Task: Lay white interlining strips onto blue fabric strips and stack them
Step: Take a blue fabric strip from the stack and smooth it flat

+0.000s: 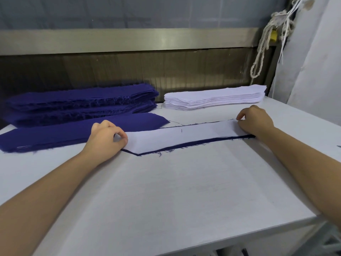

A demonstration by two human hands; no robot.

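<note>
Progress, head view: one white interlining strip lies on a blue fabric strip at mid-frame on the white table, w/ only a thin blue margin showing along the near edge and a hairline at the far edge. So this pair looks about aligned but not yet moved off. Just left of it, mid-left of frame, sits a low flat blue stack; probably the finished pile, though no white layers can be made out in it, so cannot say for sure. Behind that, upper left, a tall blue supply pile w/ frayed edges; upper centre-right, a white interlining pile, also thick. Judging by both supplies, lots left to do, task is early-to-mid.

Hands: left hand sits at the pair's left end, knuckles up, thumb and forefinger curled into a narrow pinch at the white strip's edge; looks to be gripping it, whether the blue layer is caught too is hidden. Right hand is at the right end, fingers curled down tight onto the far corner, pinching or pressing, can't tell which. Both forearms reach in from the bottom corners, spread wide, wrists low to the table.
</note>
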